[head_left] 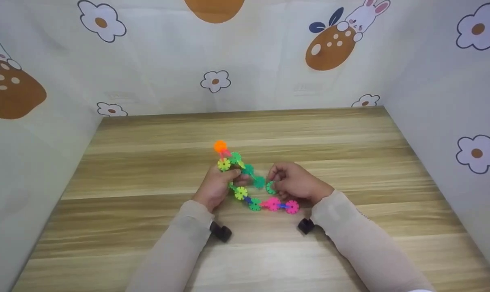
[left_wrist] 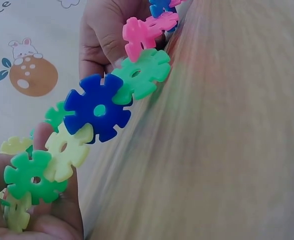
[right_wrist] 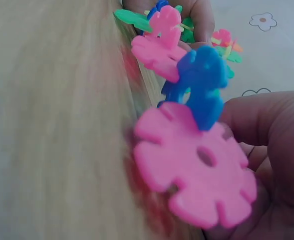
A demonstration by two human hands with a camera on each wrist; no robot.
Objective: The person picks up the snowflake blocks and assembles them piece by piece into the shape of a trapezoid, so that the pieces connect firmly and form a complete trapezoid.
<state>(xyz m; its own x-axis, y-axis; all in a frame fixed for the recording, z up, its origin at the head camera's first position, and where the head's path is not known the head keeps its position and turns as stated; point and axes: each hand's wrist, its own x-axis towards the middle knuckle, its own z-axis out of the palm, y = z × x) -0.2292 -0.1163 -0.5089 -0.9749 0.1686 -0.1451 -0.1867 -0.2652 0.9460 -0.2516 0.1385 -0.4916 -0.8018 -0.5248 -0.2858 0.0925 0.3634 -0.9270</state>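
A chain of interlocked plastic snowflake discs (head_left: 240,193) in yellow, green, blue, pink and orange bends around my left hand (head_left: 215,187). That hand grips the chain between thumb and fingers. One branch runs from the orange disc (head_left: 220,146) down through green discs (head_left: 258,182). The other ends in a pink disc (head_left: 292,207), large in the right wrist view and joined to a blue disc (right_wrist: 200,82). My right hand (head_left: 295,182) pinches a green disc (head_left: 271,187) close to the end of the green branch; whether the two touch I cannot tell.
The wood-grain table (head_left: 147,138) lies under both hands. A pale printed cloth (head_left: 261,56) with flowers and rabbits rises behind it and along both sides. Black wrist devices (head_left: 221,232) sit at the cuffs of both sleeves.
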